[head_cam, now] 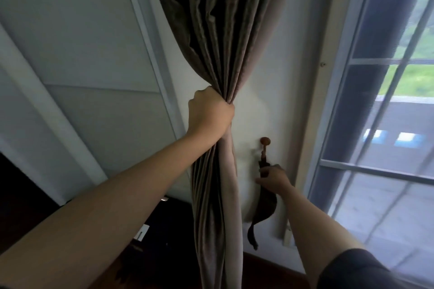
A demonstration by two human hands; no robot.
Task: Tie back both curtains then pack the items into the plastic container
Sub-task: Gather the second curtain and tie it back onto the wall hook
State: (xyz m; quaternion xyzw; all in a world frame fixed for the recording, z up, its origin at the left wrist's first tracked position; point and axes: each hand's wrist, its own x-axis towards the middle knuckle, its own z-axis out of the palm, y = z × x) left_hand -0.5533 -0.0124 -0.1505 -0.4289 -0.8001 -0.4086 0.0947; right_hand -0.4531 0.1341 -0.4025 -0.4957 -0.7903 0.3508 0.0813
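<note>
A brown curtain hangs gathered in front of the white wall. My left hand grips it in a tight bunch at mid height, and the fabric falls loose below my fist. To the right, a dark tieback strap hangs from a round wooden wall hook. My right hand holds the strap just under the hook, fingers curled on it. The strap's lower end dangles free near the skirting. No plastic container is in view.
A window with a grey frame fills the right side, its sheer net curtain hanging over it. A white panelled wardrobe door stands at the left. Dark furniture and a wooden floor lie below.
</note>
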